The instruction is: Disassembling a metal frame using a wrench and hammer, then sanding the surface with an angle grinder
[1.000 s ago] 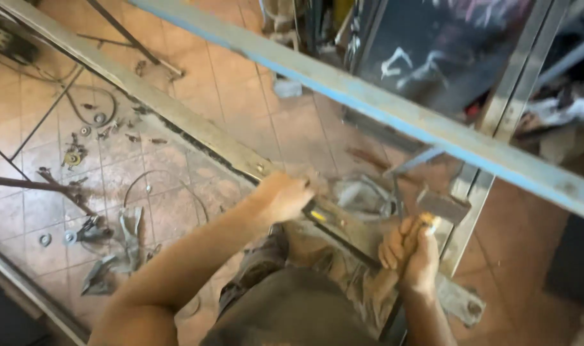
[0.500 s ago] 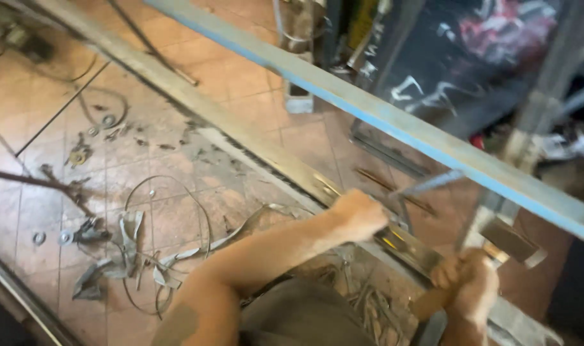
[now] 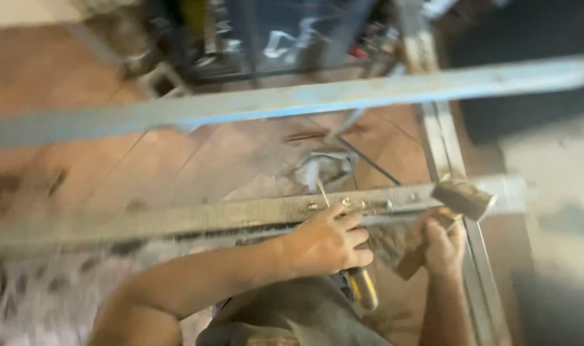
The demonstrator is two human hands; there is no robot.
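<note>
the metal bar (image 3: 196, 218) runs left to right just beyond both hands. the left hand (image 3: 327, 243) grips a yellow-handled tool (image 3: 362, 288) against it — the right hand (image 3: 442, 247), fist closed on a hammer (image 3: 461, 197), sits just right of it.

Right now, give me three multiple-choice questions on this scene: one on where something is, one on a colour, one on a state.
1. Where is the hammer head?
A. over the lower metal rail
B. on the tiled floor
C. on the upper bar

2. What colour is the upper bar?
A. red
B. pale blue
C. black

3. What is the left hand doing?
A. hanging free
B. gripping a yellow-handled tool
C. lying flat on the floor

Answers: 1 A, the head sits by the rail, held by the right hand. 2 B, its paint is light blue. 3 B, fingers close around the tool.
</note>
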